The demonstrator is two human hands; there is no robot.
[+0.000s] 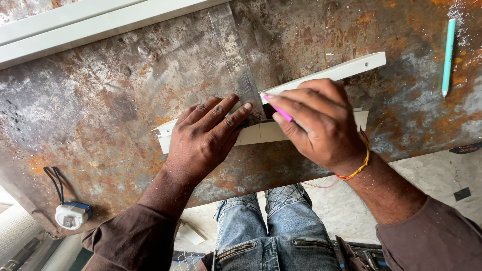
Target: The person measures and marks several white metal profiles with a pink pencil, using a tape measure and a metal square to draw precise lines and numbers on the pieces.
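**White profile under square and pen, rusty table**

Item: white aluminium profile [321, 76], lying flat mid-table, long axis running lower left to upper right. Steel try square [236, 55] crosses it, blade pointing away from the person. Left hand [203, 135], fingers spread flat, presses the square and the profile's left part. Right hand [321, 123] pinches a pink pen [277, 108], tip at the blade edge. Outlying: teal pen [447, 52] far right, white electrical plug [72, 215] lower left, rusty steel table [100, 110]
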